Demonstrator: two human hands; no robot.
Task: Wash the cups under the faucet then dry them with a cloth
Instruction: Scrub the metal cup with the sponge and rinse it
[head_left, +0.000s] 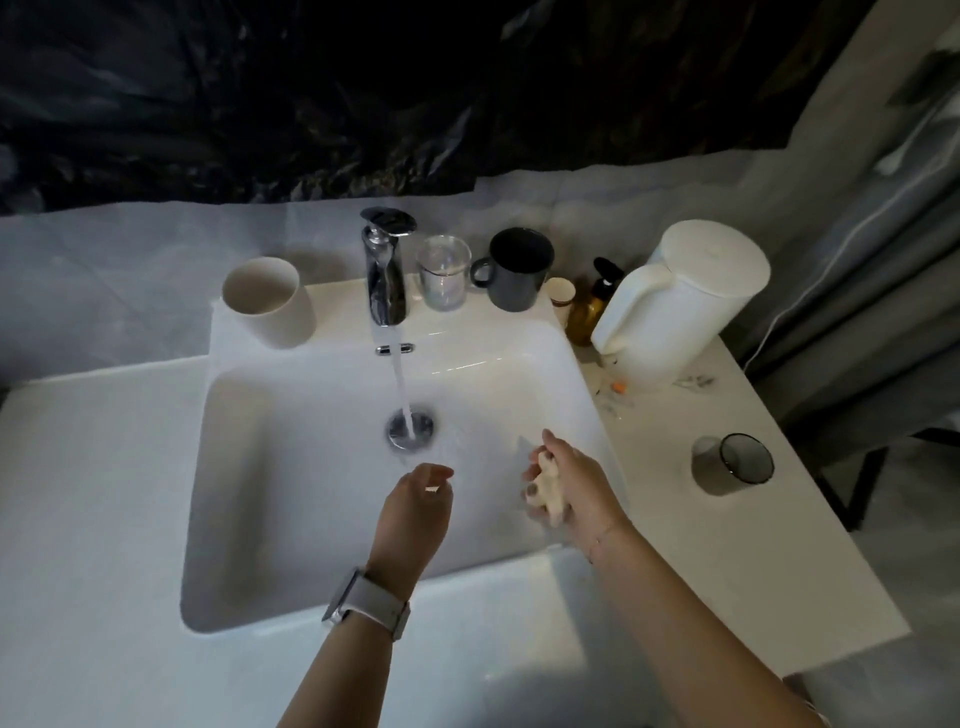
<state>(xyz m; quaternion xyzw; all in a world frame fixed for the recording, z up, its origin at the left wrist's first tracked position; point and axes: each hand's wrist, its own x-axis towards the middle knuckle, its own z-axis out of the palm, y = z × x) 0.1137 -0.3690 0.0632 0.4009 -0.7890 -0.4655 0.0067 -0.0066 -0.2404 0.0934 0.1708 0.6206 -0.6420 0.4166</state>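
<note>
Water runs from the faucet (385, 270) into the white sink (291, 467). The right hand (571, 480) grips a bunched pale cloth (545, 493); the left hand (415, 501) hangs loosely curled, holding nothing. A white cup (267, 301), glass (442, 273) and dark mug (517, 270) line the back ledge; a smoky glass (733, 464) stands on the right counter (753, 571) near a white jug (675, 301). The dark room blurs the small bottles (592, 301).

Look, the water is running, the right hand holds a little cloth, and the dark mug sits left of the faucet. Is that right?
Almost. In the head view the dark mug sits to the right of the faucet, beside the clear glass, not left. The white cup is the one on the left. The rest holds: water is running, and the right hand holds a little cloth.
</note>
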